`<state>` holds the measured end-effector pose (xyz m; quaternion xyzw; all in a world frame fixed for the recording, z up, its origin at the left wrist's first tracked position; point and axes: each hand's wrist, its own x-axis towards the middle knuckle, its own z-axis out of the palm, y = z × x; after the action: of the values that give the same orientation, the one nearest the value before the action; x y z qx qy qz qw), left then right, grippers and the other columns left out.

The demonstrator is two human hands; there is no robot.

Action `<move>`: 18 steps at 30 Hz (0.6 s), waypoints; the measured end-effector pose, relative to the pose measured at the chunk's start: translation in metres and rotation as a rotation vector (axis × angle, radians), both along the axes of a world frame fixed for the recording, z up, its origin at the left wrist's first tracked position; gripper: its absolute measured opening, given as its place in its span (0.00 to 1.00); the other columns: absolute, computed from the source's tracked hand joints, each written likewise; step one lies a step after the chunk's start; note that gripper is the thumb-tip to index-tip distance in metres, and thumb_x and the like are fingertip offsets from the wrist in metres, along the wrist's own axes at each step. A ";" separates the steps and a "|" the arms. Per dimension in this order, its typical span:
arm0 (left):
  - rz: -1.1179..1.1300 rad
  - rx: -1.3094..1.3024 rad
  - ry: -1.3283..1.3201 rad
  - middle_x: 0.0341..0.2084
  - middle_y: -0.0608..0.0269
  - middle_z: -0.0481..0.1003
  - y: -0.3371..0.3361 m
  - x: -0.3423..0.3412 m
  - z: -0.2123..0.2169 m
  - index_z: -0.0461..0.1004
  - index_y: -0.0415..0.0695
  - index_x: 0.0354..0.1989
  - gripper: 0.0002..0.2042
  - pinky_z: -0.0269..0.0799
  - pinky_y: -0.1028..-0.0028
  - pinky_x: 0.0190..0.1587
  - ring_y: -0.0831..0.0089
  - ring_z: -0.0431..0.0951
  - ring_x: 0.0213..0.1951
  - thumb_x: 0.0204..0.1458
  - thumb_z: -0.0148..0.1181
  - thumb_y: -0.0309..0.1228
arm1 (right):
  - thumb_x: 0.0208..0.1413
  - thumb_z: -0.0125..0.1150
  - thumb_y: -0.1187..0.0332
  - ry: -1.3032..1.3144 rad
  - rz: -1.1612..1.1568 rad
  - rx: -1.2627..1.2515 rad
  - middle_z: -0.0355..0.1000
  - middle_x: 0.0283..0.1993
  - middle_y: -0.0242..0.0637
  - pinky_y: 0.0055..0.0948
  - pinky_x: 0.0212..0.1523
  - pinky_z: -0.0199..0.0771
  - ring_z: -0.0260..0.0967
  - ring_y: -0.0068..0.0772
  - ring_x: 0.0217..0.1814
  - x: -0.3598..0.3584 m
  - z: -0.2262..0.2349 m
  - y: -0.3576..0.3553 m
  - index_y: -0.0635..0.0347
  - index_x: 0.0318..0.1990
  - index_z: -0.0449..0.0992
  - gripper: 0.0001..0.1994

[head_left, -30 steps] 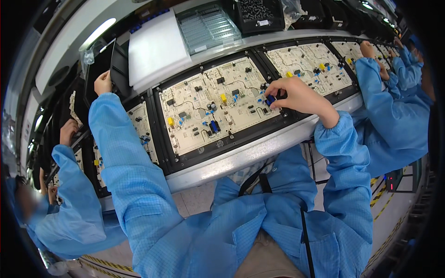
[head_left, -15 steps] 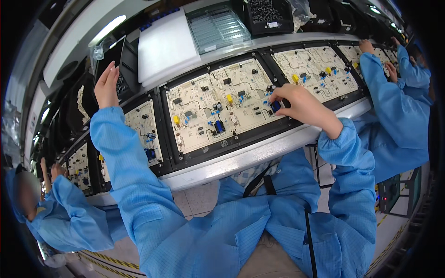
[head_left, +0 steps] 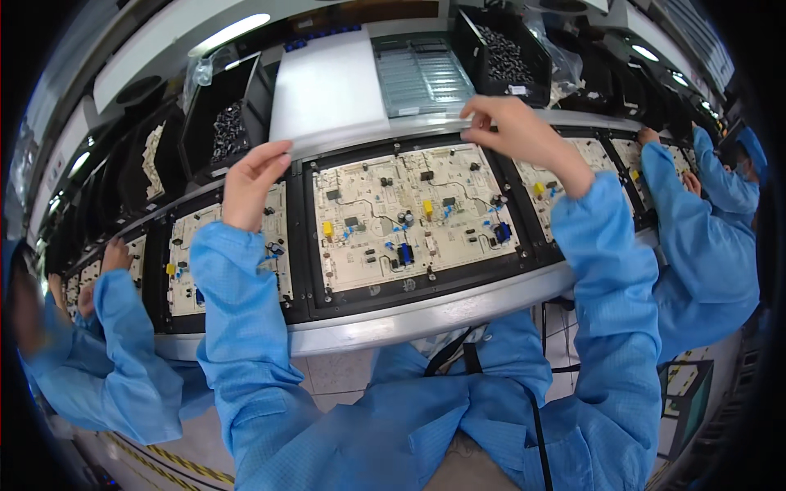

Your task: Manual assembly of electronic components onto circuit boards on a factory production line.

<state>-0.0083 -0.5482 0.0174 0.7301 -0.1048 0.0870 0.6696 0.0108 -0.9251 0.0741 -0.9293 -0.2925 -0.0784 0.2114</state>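
Observation:
My left hand [head_left: 252, 184] hovers at the upper left corner of the middle circuit board panel [head_left: 458, 250], thumb and fingers drawn together. Whatever they may pinch is too small to make out. Over the panel's upper right corner is my right hand [head_left: 524, 135], its fingers bent, with a gap between thumb and forefinger and nothing visible in it. The cream panel lies in a black frame [head_left: 360, 301]. It carries two blue block components [head_left: 405, 254] along its near side, yellow parts [head_left: 427, 208] and several small black ones.
Behind the panel stand a black bin [head_left: 221, 135] of small dark parts, a white sheet [head_left: 327, 90], a clear ribbed tray [head_left: 422, 74] and another bin [head_left: 503, 57]. More framed panels [head_left: 188, 245] line the metal-edged bench [head_left: 426, 315]. Blue-sleeved co-workers [head_left: 696, 221] work at both sides.
My right hand has lifted off the right blue component and moved up. My left hand has come from beside the left bin toward the middle panel. The view has shifted.

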 end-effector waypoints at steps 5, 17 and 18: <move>-0.137 -0.019 0.054 0.42 0.59 0.76 -0.012 0.003 -0.013 0.73 0.35 0.46 0.12 0.67 0.78 0.50 0.75 0.74 0.44 0.52 0.57 0.23 | 0.47 0.59 0.68 -0.182 -0.088 -0.073 0.73 0.31 0.46 0.39 0.39 0.70 0.72 0.47 0.37 0.129 -0.022 0.009 0.63 0.41 0.71 0.13; -0.111 -0.359 0.265 0.40 0.51 0.74 -0.015 -0.002 -0.009 0.71 0.31 0.45 0.12 0.71 0.73 0.51 0.66 0.76 0.44 0.52 0.56 0.21 | 0.47 0.63 0.63 -0.235 -0.600 -0.261 0.72 0.41 0.58 0.44 0.46 0.71 0.69 0.57 0.46 0.273 -0.048 0.049 0.69 0.34 0.77 0.15; -0.113 -0.355 0.258 0.40 0.51 0.74 -0.015 -0.003 -0.006 0.71 0.31 0.44 0.12 0.71 0.74 0.51 0.67 0.76 0.44 0.52 0.56 0.21 | 0.47 0.63 0.61 -0.209 -0.671 -0.200 0.72 0.41 0.58 0.44 0.47 0.71 0.69 0.58 0.47 0.271 -0.048 0.050 0.70 0.35 0.77 0.17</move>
<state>-0.0113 -0.5633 0.0113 0.5991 -0.0420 -0.0274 0.7991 0.2822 -0.8747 0.0263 -0.9766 0.0024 -0.2091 0.0509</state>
